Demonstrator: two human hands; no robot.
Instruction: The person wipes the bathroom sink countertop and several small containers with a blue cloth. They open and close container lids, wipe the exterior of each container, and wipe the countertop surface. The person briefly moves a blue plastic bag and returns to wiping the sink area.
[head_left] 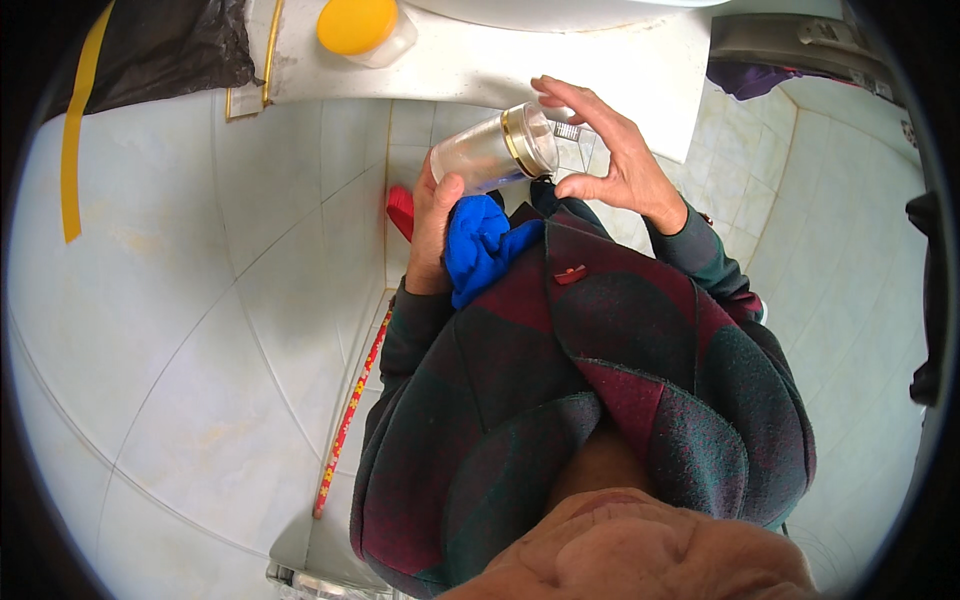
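Note:
A clear cylindrical jar (480, 155) with a gold band near its rim lies tilted in my left hand (434, 222), its banded end pointing right. The fingers of that hand wrap round the jar's base, with the thumb along the near side. Bunched right beside the thumb and wrist is a blue cloth (482, 245); I cannot tell whether the hand also grips it. My right hand (622, 165) is open just right of the jar's banded end, fingers and thumb spread apart and holding nothing.
Ahead is a white counter (470, 65) bearing a jar with a yellow lid (356, 28) and part of a white basin (560, 12). A black plastic sheet (165, 45) is at the far left. A red patterned stick (350, 415) leans by the tiled left wall (170, 290).

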